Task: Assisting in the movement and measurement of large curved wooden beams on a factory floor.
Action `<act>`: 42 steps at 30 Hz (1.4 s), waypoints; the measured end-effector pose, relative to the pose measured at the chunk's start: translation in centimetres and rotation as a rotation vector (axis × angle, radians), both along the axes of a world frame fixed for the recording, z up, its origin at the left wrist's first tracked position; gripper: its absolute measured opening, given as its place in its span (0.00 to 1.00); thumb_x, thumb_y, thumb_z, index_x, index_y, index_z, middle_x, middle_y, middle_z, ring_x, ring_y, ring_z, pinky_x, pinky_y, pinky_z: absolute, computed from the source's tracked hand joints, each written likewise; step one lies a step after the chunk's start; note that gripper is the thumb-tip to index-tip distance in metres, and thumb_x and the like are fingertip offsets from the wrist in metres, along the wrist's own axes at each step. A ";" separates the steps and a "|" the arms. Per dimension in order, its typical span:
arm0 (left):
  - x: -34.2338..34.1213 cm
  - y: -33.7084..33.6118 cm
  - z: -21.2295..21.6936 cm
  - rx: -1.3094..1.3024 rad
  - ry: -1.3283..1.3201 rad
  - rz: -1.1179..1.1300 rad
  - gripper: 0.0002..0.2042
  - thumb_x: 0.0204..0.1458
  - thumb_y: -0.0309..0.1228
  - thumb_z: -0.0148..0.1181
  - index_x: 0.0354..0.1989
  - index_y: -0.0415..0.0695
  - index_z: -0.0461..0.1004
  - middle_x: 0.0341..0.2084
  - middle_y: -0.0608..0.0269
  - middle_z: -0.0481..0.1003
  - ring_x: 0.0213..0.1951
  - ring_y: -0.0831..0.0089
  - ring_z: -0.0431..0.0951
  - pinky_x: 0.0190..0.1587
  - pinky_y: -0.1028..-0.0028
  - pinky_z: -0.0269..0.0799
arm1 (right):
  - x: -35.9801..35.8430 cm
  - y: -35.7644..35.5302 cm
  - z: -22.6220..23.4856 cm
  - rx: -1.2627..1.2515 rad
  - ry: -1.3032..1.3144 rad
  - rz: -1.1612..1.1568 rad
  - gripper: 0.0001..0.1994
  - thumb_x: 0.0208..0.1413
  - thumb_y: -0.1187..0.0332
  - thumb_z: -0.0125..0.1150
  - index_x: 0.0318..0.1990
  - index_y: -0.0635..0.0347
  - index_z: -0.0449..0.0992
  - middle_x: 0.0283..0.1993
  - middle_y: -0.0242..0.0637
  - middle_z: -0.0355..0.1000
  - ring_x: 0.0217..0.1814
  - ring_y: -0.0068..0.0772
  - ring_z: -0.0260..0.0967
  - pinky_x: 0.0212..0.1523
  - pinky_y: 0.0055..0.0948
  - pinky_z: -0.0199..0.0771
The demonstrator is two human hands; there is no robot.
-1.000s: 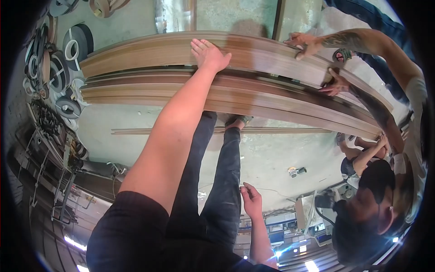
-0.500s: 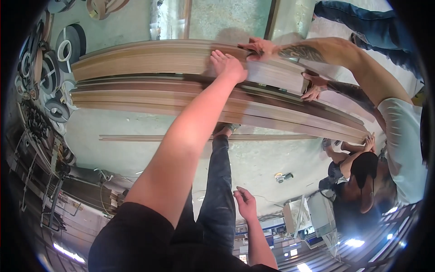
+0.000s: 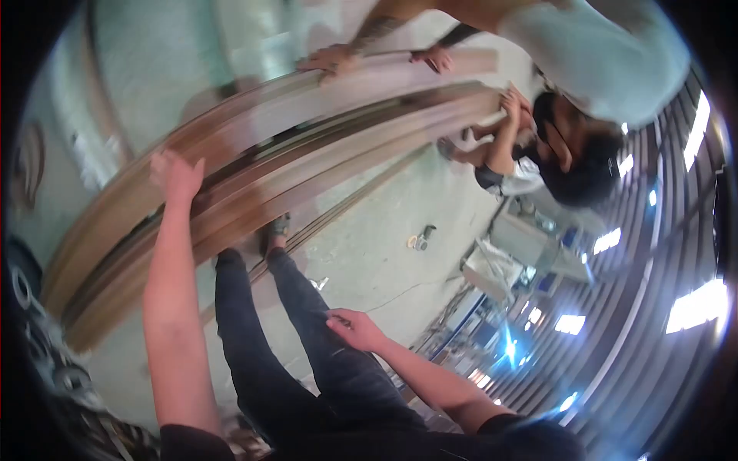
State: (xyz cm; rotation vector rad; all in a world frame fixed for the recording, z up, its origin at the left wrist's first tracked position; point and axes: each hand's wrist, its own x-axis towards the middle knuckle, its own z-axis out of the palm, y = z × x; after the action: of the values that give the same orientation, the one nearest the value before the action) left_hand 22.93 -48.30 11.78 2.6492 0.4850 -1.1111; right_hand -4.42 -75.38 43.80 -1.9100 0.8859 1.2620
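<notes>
Two bundles of long wood-grain boards lie side by side across the floor before me, a far bundle (image 3: 254,123) and a near bundle (image 3: 307,170). My left hand (image 3: 178,177) rests with spread fingers on the far bundle, toward its left part. Low by my right thigh hangs my right hand (image 3: 360,330), its fingers loosely curled with a dark gap beside the thumb; nothing held shows. A tattooed co-worker's two hands (image 3: 330,61) touch the far bundle farther right. At the right end of the near bundle, a crouching person's hands (image 3: 513,104) meet the boards.
Thin strips (image 3: 361,192) lie on the floor between my feet and the right side. A small yellow and dark tool (image 3: 419,240) sits on the floor. Rolls of banding (image 3: 27,284) are at the left edge. Pale panels or equipment (image 3: 500,265) stand at right.
My view has turned, so the bundles now slant up to the right. My left hand is farther left along the far bundle, apart from the co-worker's hands. My right hand now hangs before my thigh.
</notes>
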 end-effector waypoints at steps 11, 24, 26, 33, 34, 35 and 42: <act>-0.4 -6.9 -0.6 -0.042 -0.061 -0.362 0.49 0.54 0.51 0.65 0.73 0.30 0.46 0.73 0.31 0.43 0.75 0.41 0.43 0.73 0.48 0.48 | -5.5 -0.7 -1.7 0.018 0.058 -0.087 0.17 0.64 0.62 0.63 0.56 0.61 0.77 0.45 0.44 0.81 0.46 0.33 0.80 0.49 0.31 0.79; -1.5 5.0 -3.4 -0.094 -0.194 -0.024 0.41 0.52 0.52 0.65 0.61 0.26 0.62 0.61 0.30 0.62 0.66 0.38 0.61 0.68 0.53 0.59 | 17.4 0.0 -20.0 0.075 -0.670 0.335 0.20 0.59 0.63 0.61 0.55 0.64 0.75 0.56 0.53 0.74 0.60 0.59 0.70 0.57 0.46 0.74; -2.9 6.4 -4.3 -0.016 -0.267 -0.162 0.33 0.50 0.52 0.67 0.46 0.27 0.73 0.50 0.32 0.71 0.59 0.38 0.65 0.64 0.51 0.61 | 23.7 0.5 -24.6 0.012 -1.002 0.482 0.17 0.53 0.66 0.65 0.47 0.66 0.74 0.47 0.55 0.74 0.54 0.63 0.70 0.55 0.51 0.71; -3.7 6.1 -5.5 -0.008 -0.119 -0.063 0.51 0.52 0.58 0.64 0.63 0.16 0.54 0.67 0.16 0.48 0.73 0.33 0.45 0.75 0.57 0.45 | 32.1 6.6 -32.7 -0.339 -0.643 0.644 0.49 0.56 0.40 0.62 0.69 0.77 0.52 0.72 0.76 0.43 0.77 0.72 0.40 0.73 0.57 0.49; -3.4 6.2 -5.3 -0.031 -0.096 -0.039 0.53 0.52 0.58 0.63 0.66 0.16 0.51 0.69 0.16 0.44 0.74 0.34 0.39 0.76 0.58 0.41 | 32.1 7.8 -33.1 -0.356 -0.522 0.562 0.54 0.56 0.35 0.59 0.71 0.78 0.47 0.75 0.79 0.36 0.80 0.74 0.32 0.75 0.60 0.44; -3.2 6.1 -4.9 -0.045 -0.030 -0.008 0.55 0.52 0.59 0.63 0.68 0.16 0.47 0.70 0.17 0.39 0.75 0.35 0.33 0.77 0.58 0.37 | 32.2 8.5 -33.3 -0.371 -0.522 0.510 0.57 0.55 0.33 0.59 0.72 0.79 0.45 0.75 0.80 0.32 0.80 0.75 0.29 0.75 0.61 0.42; -2.2 5.2 -2.7 0.016 0.070 -0.035 0.55 0.54 0.62 0.57 0.72 0.23 0.42 0.73 0.24 0.37 0.76 0.39 0.36 0.76 0.54 0.38 | 33.8 12.5 -35.1 -0.633 -0.291 0.556 0.67 0.47 0.28 0.64 0.72 0.83 0.39 0.75 0.80 0.28 0.81 0.75 0.25 0.76 0.64 0.38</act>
State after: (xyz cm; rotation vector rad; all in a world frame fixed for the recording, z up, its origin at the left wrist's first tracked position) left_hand 20.71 -43.07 9.12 2.6492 0.4642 -1.2185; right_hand 29.42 -62.91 8.66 -2.9069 0.6619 1.0082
